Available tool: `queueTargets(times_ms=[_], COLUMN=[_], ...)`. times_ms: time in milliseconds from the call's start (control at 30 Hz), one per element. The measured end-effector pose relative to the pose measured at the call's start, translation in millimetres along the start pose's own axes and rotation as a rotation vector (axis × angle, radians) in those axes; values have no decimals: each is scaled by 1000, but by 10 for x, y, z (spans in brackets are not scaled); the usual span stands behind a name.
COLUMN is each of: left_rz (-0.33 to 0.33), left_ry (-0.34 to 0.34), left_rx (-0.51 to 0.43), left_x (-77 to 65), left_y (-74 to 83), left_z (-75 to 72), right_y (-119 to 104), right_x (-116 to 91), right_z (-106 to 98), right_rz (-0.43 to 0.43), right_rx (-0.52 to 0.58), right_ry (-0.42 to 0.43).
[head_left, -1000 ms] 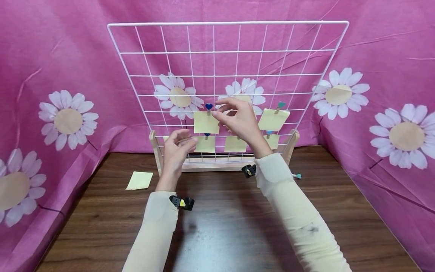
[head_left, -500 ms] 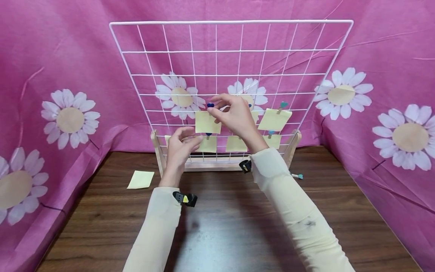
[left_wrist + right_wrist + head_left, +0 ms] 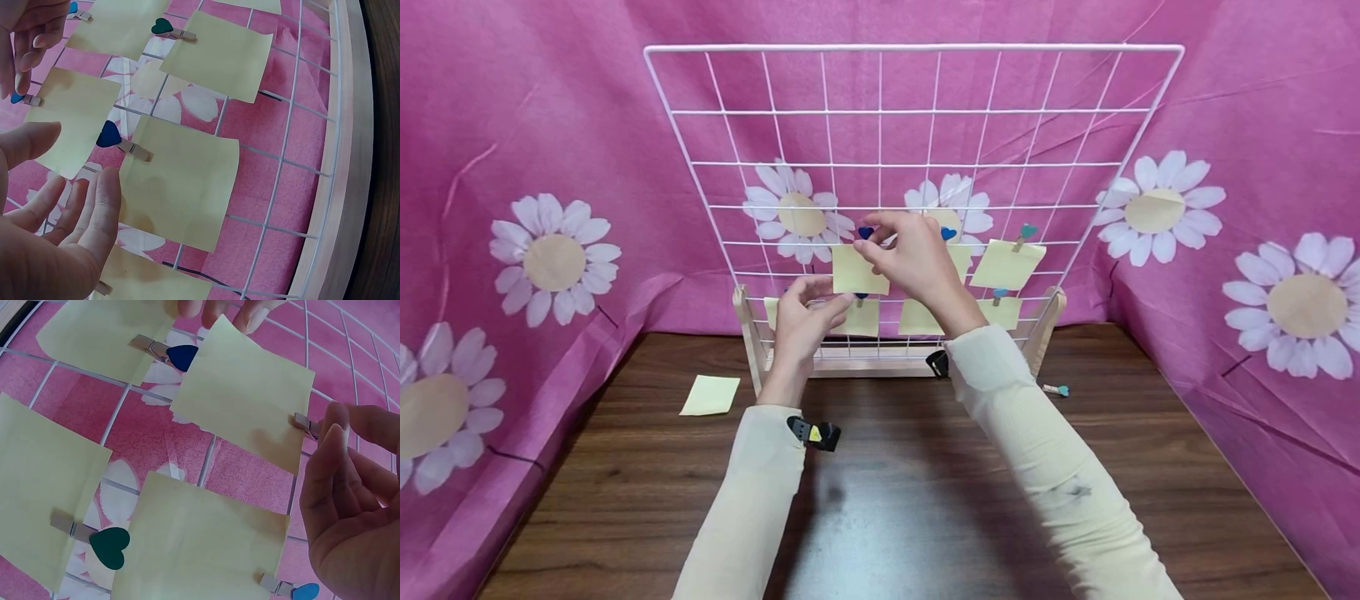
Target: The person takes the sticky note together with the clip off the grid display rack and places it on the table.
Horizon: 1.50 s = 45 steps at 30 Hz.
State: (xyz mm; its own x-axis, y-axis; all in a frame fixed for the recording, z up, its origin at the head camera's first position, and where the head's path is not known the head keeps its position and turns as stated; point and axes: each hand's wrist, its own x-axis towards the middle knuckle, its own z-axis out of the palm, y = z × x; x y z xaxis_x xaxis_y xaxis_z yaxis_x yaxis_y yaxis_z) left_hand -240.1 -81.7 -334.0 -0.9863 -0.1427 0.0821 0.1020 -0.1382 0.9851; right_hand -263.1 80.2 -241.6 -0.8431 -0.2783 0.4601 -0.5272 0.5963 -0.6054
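Observation:
My right hand [image 3: 917,258] is raised at the wire grid. Its thumb and index finger pinch a small clothespin [image 3: 303,423] with a dark blue heart, at the top edge of a pale yellow sticky note [image 3: 856,268]; in the right wrist view the fingertips hide the heart. Lower and to the left, my left hand [image 3: 805,321] has its fingers loosely bent, holding nothing. Its fingertips lie close to the bottom of that note and beside a lower note [image 3: 181,181], which hangs from another dark blue heart clothespin [image 3: 122,140].
The white wire grid [image 3: 913,47] stands upright in a wooden base [image 3: 872,367]. More clipped notes hang to the right, one under a green heart clothespin [image 3: 1026,236]. On the brown table lie a loose sticky note [image 3: 710,395] at left and a teal heart clothespin [image 3: 1056,390] at right.
My right fingertips have moved left from beside the dark blue heart onto its clothespin. My left hand has shifted slightly right and up.

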Motion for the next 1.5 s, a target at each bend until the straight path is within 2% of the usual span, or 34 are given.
queueTargets(times_ms=[367,600,1200,1500], left_rz=[29,32,62,53], left_ry=[0,28,44,54], left_rx=[-103,-159,-179,-162], left_x=[28,48,47,43], left_y=[9,15,50,63], left_z=[59,90,108,110], right_y=[0,-13,-4,-9], right_x=[15,32,34,27], right_z=[23,31,52,87], right_rz=[6,11,21,11], right_rx=[-28,-86,-59,-166], right_ry=[15,10,47,83])
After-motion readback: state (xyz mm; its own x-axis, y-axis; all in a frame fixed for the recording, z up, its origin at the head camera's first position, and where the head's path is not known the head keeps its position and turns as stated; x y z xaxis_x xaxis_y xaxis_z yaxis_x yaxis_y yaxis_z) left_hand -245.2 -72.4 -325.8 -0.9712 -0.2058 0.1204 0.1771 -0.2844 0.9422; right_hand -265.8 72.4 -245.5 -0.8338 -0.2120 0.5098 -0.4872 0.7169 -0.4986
